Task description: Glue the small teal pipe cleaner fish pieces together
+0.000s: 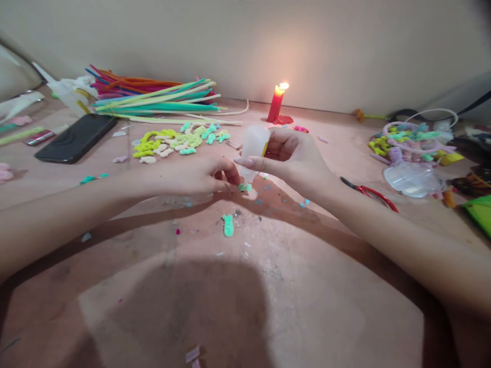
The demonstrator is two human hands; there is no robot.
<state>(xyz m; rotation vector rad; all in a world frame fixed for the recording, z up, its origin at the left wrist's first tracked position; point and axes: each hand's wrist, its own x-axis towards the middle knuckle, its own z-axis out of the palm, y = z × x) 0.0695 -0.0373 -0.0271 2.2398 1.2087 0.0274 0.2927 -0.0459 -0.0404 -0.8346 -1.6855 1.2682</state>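
My right hand (293,156) is closed around a small translucent white glue bottle (253,143), held nozzle down. The nozzle tip is right above or touching a small green fuzzy piece (248,187); I cannot tell which. My left hand (207,176) pinches that green piece between thumb and fingertips, which partly hide it. Just nearer to me on the table, a mint-green fuzzy figure (228,225) with two short prongs at its top lies flat.
A lit red candle (275,105) stands in melted wax by the wall. Behind my left hand lie fuzzy pieces (180,138), pipe cleaners (153,102) and a black phone (76,138). Red-handled pliers (370,193) and a clear lid (412,179) lie to the right.
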